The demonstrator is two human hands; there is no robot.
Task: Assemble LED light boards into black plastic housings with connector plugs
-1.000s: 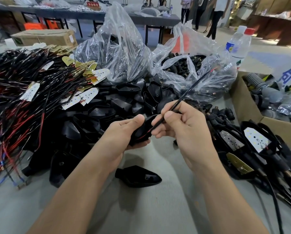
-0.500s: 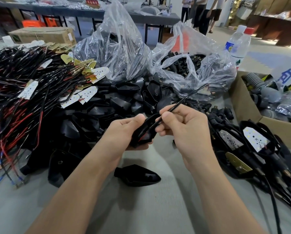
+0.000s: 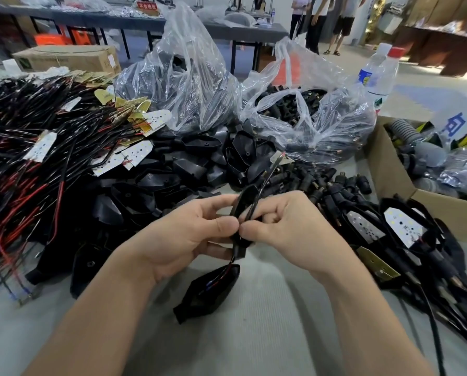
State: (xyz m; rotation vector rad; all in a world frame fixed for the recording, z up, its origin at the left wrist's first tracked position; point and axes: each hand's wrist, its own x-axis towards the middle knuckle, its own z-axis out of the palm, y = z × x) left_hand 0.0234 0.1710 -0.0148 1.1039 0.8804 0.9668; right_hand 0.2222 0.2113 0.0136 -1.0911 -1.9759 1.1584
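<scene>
Your left grip (image 3: 183,237) is holding a housing (image 3: 244,196), your right grip (image 3: 294,232) pinching its wire (image 3: 266,180); the board (image 3: 277,159) is sticking out unseated beyond, few finished units (image 3: 401,226) lying rightward.

1. Wire harnesses (image 3: 23,164) are heaped on the left of the table (image 3: 254,335), with the housing pile (image 3: 178,169) to their right.
2. Behind that pile stand the left bag (image 3: 194,77) and the right bag (image 3: 321,123), and connector plugs (image 3: 335,183) lie in front of the right bag.
3. A cardboard box (image 3: 389,191) sits far right, with bottles (image 3: 381,71) behind it and assembled lights (image 3: 403,229) in front.
4. A lone housing (image 3: 208,291) lies at centre front.
</scene>
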